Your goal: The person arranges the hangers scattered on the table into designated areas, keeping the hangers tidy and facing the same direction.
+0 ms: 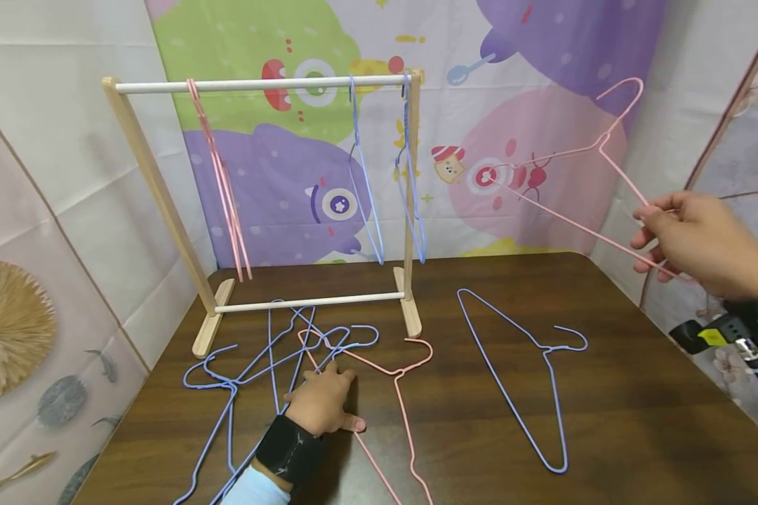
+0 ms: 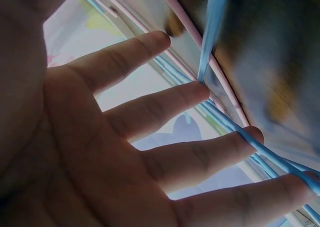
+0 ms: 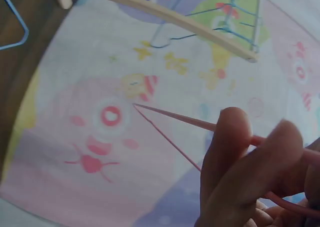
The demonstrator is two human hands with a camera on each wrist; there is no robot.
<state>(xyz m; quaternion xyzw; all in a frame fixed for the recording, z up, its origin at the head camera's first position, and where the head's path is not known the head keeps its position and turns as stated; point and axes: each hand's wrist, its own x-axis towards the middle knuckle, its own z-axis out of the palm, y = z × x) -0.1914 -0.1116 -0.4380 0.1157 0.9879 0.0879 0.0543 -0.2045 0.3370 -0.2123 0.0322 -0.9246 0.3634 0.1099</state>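
Note:
My right hand [image 1: 676,235] grips a pink wire hanger [image 1: 601,145] in the air at the right, its hook pointing up. In the right wrist view my fingers [image 3: 235,152] pinch the pink wire [image 3: 170,114]. My left hand [image 1: 322,401] rests flat on the table on a tangle of blue hangers [image 1: 253,372], beside a pink hanger [image 1: 396,374]. In the left wrist view its straight fingers [image 2: 150,112] lie against blue wire [image 2: 260,147] and pink wire [image 2: 200,42]. A wooden rack [image 1: 259,85] stands behind, with pink hangers [image 1: 227,203] at its left and blue hangers [image 1: 366,203] at its right.
One blue hanger [image 1: 545,348] lies alone on the dark wooden table [image 1: 638,421], right of the rack's foot. Patterned cloth walls close in behind and on both sides. The table's right edge runs just under my right hand.

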